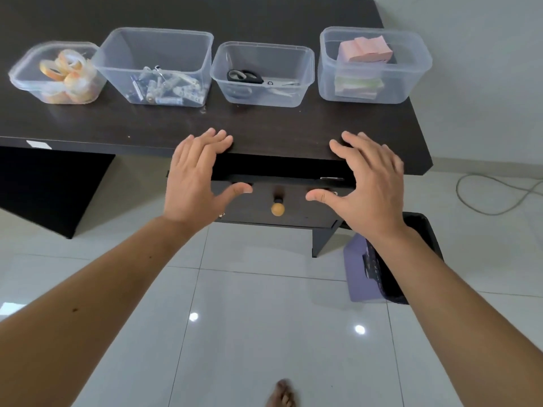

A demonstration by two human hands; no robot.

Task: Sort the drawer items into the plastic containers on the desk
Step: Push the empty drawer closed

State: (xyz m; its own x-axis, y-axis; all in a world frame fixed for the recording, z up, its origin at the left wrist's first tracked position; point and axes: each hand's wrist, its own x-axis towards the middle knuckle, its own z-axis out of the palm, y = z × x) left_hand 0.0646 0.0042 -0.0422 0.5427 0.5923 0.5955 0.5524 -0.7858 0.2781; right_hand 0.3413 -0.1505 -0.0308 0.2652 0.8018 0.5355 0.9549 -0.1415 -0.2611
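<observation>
From the head camera, four clear plastic containers stand in a row at the back of the dark worktop (264,127). The leftmost tub (55,73) holds rolls of tape (63,69). The tall tub (152,66) next to it has batteries (167,91) and small bits lying on its bottom. The third tub (263,73) holds scissors (244,76) and some slim metal pieces. The rightmost tub (373,64) is stacked with pink note pads (365,49) over paler paper.

Below the worktop's front edge, the drawer (279,201) with its round wooden knob (277,209) appears pulled out only a little; its inside is too dark and hidden to tell whether anything is left. A small metal clip (332,178) seems to show at its top edge.

The left hand (195,177) and right hand (367,183) hover at the worktop's edge on either side of the knob, fingers (219,136) spread wide, both carrying nothing.

Judging by the filled tubs, most of the sorting looks done. What remains is likely checking the drawer for stragglers, such as that clip, or pushing it shut.

A dark bin (417,259) with a purple sheet (357,268) stands on the tiled floor (264,318) at the right.
</observation>
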